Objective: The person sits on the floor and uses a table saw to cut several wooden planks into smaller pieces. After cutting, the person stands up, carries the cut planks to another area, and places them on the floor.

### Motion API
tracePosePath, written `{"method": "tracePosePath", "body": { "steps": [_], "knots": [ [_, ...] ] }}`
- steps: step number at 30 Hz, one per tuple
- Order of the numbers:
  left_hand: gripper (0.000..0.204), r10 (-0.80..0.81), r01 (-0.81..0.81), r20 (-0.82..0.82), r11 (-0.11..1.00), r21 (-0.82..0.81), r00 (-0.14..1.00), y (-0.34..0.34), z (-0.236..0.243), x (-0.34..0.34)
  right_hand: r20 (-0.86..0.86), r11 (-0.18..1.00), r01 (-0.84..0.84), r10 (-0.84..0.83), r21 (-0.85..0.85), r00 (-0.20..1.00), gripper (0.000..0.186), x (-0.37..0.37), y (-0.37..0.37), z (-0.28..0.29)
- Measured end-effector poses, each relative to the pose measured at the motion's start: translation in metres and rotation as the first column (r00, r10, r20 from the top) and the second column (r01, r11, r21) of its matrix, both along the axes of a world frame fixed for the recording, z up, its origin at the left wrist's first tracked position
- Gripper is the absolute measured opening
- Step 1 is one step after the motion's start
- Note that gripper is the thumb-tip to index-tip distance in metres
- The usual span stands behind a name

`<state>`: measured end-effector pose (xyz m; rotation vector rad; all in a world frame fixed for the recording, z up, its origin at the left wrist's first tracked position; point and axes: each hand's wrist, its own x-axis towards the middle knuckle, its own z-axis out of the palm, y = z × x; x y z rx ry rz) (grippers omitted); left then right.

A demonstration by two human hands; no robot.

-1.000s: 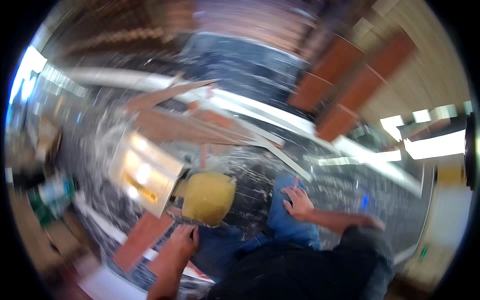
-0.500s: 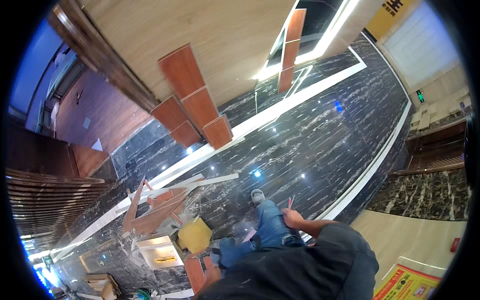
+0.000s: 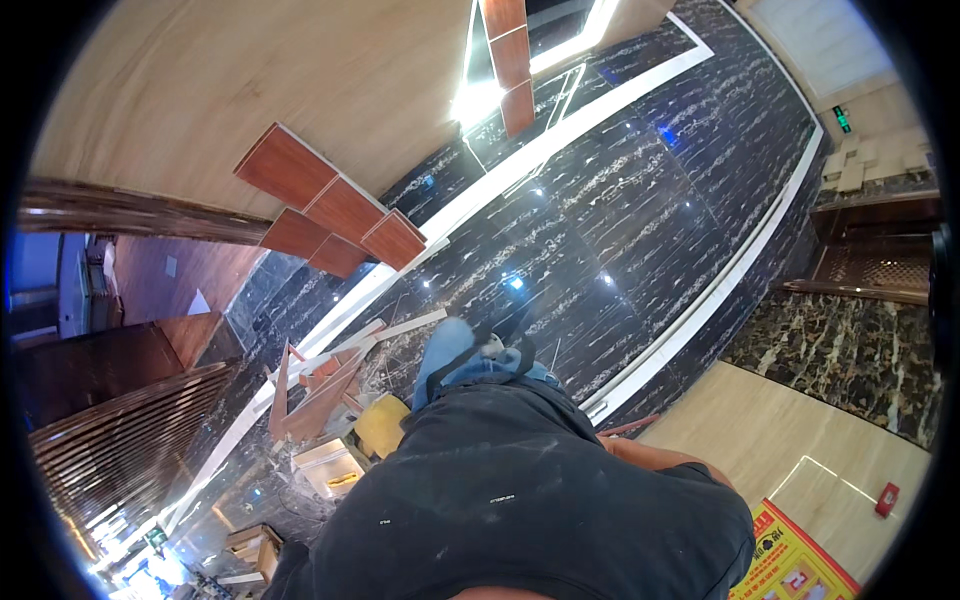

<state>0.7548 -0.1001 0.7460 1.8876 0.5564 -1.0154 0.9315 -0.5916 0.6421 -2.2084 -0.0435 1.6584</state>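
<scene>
My right forearm (image 3: 665, 460) shows bare beside the dark shirt, bent in close to my body at the hip. The fingers of that hand are hidden or too unclear to make out. A thin reddish strip (image 3: 630, 427) sticks out just beyond the arm; whether the hand grips it I cannot tell. My left hand is out of sight, with only a dark sleeve (image 3: 290, 570) showing on that side. Below my torso, my legs in blue jeans (image 3: 445, 350) are bent over the dark marble floor (image 3: 600, 240).
Red-brown boards (image 3: 330, 205) lean against the beige wall (image 3: 300, 80), with more boards (image 3: 510, 65) beyond. Left of me lie broken boards (image 3: 325, 395), a yellow object (image 3: 382, 425) and an open box (image 3: 330, 465). A red-and-yellow poster (image 3: 790, 560) is at lower right.
My body has leaned forward and turned, so the torso covers more of the view. The right hand, which held a thin red-and-white stick over the knee, has drawn back; the left hand has gone out of view.
</scene>
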Motion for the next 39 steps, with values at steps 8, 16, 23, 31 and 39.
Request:
{"method": "tracePosePath", "body": {
  "steps": [8, 16, 23, 31, 39],
  "knots": [
    [0.026, -0.154, 0.139, -0.067, 0.972, -0.190, 0.986, 0.042, -0.011, 0.190, 0.068, 0.993, 0.116, -0.115, -0.014, 0.991, 0.026, 0.169, 0.029, 0.019],
    [0.029, -0.295, 0.250, -0.114, 0.920, -0.303, 0.949, 0.047, 0.009, 0.401, 0.014, 0.996, 0.081, -0.081, -0.033, 0.997, 0.029, 0.329, 0.014, 0.070],
    [0.031, -0.196, 0.139, -0.137, 0.929, -0.342, 0.971, -0.012, 0.029, 0.535, -0.137, 0.991, -0.121, 0.127, 0.051, 0.982, 0.032, 0.463, -0.049, 0.078],
    [0.035, 0.021, -0.038, -0.052, 0.937, -0.347, 0.998, -0.107, 0.046, 0.648, -0.078, 0.713, -0.669, 0.694, 0.208, 0.716, 0.035, 0.718, -0.095, 0.099],
    [0.034, 0.159, -0.164, -0.099, 0.985, -0.050, 0.982, -0.097, 0.050, 0.763, 0.424, 0.646, -0.758, 0.714, -0.092, 0.557, 0.028, 0.973, 0.067, 0.148]
  ]
}}
